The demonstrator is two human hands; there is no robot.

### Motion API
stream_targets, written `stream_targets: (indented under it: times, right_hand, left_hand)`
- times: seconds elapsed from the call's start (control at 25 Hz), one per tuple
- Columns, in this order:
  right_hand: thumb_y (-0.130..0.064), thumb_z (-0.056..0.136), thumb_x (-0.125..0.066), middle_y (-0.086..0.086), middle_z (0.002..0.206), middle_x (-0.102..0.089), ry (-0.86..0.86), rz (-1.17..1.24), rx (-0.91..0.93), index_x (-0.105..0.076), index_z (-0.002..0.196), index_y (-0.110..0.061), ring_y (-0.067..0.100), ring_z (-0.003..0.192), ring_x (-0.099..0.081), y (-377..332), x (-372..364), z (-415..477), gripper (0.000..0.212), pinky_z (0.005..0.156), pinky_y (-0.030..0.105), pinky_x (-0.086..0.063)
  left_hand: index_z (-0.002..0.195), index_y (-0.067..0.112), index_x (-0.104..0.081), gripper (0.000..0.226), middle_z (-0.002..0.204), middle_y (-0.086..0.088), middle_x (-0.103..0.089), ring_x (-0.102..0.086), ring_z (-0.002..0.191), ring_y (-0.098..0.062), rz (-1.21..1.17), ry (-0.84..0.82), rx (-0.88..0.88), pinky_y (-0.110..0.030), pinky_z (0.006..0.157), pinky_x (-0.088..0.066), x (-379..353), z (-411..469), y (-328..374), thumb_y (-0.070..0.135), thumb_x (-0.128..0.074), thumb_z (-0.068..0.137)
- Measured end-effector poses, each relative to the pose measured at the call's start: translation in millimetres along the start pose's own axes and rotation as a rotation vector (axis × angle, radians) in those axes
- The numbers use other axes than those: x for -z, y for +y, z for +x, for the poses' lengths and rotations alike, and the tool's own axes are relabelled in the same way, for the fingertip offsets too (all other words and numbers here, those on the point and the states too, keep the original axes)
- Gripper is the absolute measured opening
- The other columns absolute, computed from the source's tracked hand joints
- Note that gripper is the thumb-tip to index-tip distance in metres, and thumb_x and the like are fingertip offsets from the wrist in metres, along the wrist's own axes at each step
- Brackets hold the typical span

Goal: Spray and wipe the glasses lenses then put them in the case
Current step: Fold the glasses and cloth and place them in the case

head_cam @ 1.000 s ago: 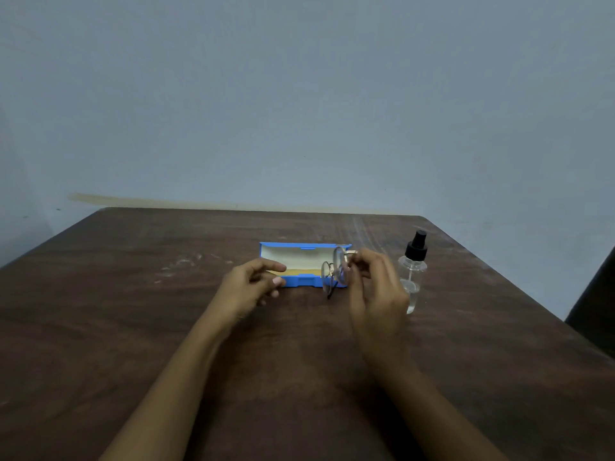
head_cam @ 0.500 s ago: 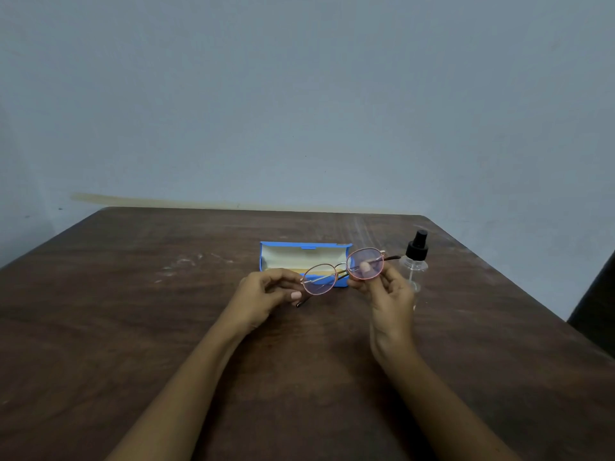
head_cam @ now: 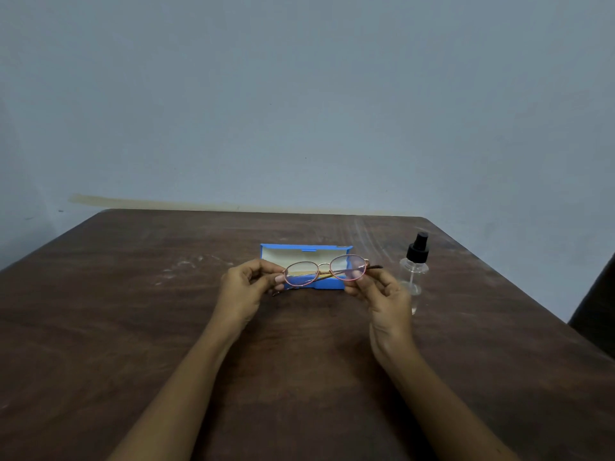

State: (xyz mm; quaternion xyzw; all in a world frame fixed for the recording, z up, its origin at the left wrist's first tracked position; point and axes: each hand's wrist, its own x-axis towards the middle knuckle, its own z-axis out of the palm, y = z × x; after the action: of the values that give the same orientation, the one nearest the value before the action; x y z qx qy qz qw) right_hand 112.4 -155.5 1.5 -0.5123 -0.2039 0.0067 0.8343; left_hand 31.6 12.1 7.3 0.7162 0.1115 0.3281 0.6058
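Note:
Round glasses [head_cam: 324,271] with a thin pink-gold frame hang level above the table, lenses facing me. My left hand [head_cam: 248,287] pinches the left end of the frame. My right hand [head_cam: 382,294] pinches the right lens edge and hinge. Just behind the glasses lies the open blue case [head_cam: 271,253] with a pale lining, its lid standing up. A clear spray bottle [head_cam: 415,271] with a black pump top stands to the right of my right hand. No wiping cloth is visible.
A dark brown wooden table [head_cam: 133,327] carries everything; its far edge meets a plain grey-blue wall. Whitish scuffs mark the surface left of the case. A dark object [head_cam: 595,314] sits off the table's right edge.
The glasses, lifted out of the case and turned face-on earlier, are now level and slightly higher. My left hand has come to grip their left end, so both hands hold them.

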Motion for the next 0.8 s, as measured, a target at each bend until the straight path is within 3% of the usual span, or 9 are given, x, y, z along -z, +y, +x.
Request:
stream_targets:
  times: [0.2,0.32,0.48,0.64,0.8]
  right_hand:
    - [0.012,0.086,-0.047,-0.006,0.058,-0.070,-0.019,-0.087,0.039,-0.059,0.082,-0.009,0.004,0.052,-0.064,2.8,7.3,6.0,0.024,0.053,0.013,-0.052]
    - [0.013,0.085,-0.050,-0.008,0.057,-0.069,-0.042,-0.250,0.054,-0.061,0.076,-0.013,0.001,0.053,-0.064,6.3,9.7,9.1,0.030,0.052,0.011,-0.050]
    - [0.007,0.081,-0.059,-0.007,0.075,-0.063,-0.056,-0.524,0.163,-0.063,0.071,-0.023,-0.005,0.058,-0.058,13.0,11.8,15.0,0.032,0.053,0.009,-0.045]
    - [0.006,0.078,-0.063,-0.011,0.077,-0.057,-0.058,-0.714,0.315,-0.069,0.078,-0.007,-0.009,0.075,-0.055,21.3,10.8,30.3,0.015,0.066,0.005,-0.042]
    - [0.008,0.077,-0.063,0.003,0.083,-0.061,-0.042,-0.653,0.234,-0.069,0.076,-0.006,-0.002,0.074,-0.057,26.4,5.7,45.9,0.015,0.069,0.011,-0.045]
  left_hand:
    - [0.082,-0.001,-0.067,0.012,0.053,0.009,-0.065,-0.058,0.047,0.006,0.062,0.081,-0.019,-0.005,0.047,-0.042,5.0,2.5,-2.8,-0.009,-0.060,0.077]
    - [0.076,0.006,-0.070,0.016,0.050,0.016,-0.066,-0.059,0.051,0.008,0.161,0.148,-0.061,-0.003,0.051,-0.043,9.0,2.5,-5.6,-0.007,-0.062,0.075]
    - [0.075,0.005,-0.073,0.015,0.070,0.013,-0.062,-0.056,0.066,0.014,0.352,0.227,-0.184,-0.001,0.058,-0.038,8.1,-0.1,-3.8,-0.006,-0.065,0.071]
    - [0.078,0.005,-0.074,0.014,0.074,0.013,-0.052,-0.054,0.066,-0.002,0.388,0.307,-0.190,-0.002,0.058,-0.037,4.9,13.8,-3.4,-0.005,-0.067,0.070]
    - [0.080,0.004,-0.073,0.014,0.074,0.012,-0.051,-0.051,0.067,-0.004,0.404,0.308,-0.155,-0.001,0.059,-0.038,3.6,28.0,-9.9,-0.005,-0.067,0.071]
